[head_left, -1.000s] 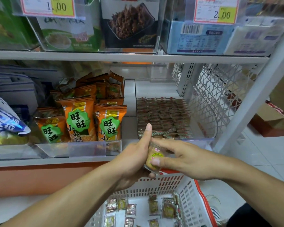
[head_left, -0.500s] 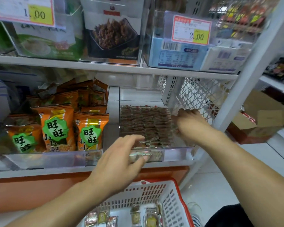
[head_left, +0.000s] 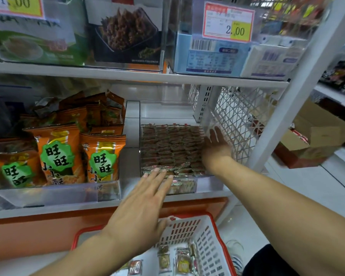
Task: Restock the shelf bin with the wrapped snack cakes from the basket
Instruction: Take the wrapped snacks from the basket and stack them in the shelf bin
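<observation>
Center frame, clear shelf bin (head_left: 207,184) w/ stacked snack cakes (head_left: 171,148), right hand (head_left: 216,145) flat inside, fingers straight, left hand (head_left: 145,206) splayed at bin front, basket (head_left: 207,242) lower center.

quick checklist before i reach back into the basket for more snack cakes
1. Left hand free: ok, fingers straight, holding nothing.
2. Right hand free: ok, open, flat at the bin's right side.
3. Shelf bin has room: cannot tell, the rows of cakes reach its front.
4. Basket within reach: ok, just below the shelf.
5. Cakes left in basket: ok, several visible.
</observation>
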A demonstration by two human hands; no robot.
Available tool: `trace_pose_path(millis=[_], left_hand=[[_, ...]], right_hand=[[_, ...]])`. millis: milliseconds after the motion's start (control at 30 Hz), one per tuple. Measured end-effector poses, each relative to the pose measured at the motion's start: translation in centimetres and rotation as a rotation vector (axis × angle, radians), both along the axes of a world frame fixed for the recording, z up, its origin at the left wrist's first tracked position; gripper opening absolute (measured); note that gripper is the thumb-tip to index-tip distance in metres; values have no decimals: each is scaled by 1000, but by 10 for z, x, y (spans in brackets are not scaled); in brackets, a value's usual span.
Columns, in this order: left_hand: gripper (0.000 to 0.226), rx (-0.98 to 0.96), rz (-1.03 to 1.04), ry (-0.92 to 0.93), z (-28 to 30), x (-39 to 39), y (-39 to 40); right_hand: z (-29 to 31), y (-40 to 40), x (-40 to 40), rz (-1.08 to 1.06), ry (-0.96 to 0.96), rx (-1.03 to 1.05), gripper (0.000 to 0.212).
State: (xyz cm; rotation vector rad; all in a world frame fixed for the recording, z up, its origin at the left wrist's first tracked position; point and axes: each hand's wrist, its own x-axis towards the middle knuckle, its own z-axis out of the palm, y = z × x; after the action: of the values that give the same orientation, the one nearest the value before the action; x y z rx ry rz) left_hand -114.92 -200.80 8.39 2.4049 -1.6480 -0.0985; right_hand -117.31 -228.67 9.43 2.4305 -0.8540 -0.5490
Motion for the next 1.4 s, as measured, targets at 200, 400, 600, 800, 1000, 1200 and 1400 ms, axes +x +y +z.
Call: trace_pose_path(millis=[200,400,600,800,1000,1200,1400], left_hand=[[98,4,0,-2,-3,-1,-1],[100,8,19,4,-9,-2,1],[95,-32,15,11,-9,-10,6],[65,-77,-79,82,-59,-28,38],[51,759,54,386,-173,-43,120],[26,786,241,608,-246,-55,147],[39,765,397,808,-294,-75,131]], right_hand=[[5,8,3,14,0,-51,58],[14,21,3,31,-240,42,37],[40,47,-18,128,-377,74,33],[28,128,-58,990,-967,239,12],[-141,167,-112,680,56,665,33],[-281,190,-168,-59,116,1099,60],[-342,208,-151,-48,147,1200,80]])
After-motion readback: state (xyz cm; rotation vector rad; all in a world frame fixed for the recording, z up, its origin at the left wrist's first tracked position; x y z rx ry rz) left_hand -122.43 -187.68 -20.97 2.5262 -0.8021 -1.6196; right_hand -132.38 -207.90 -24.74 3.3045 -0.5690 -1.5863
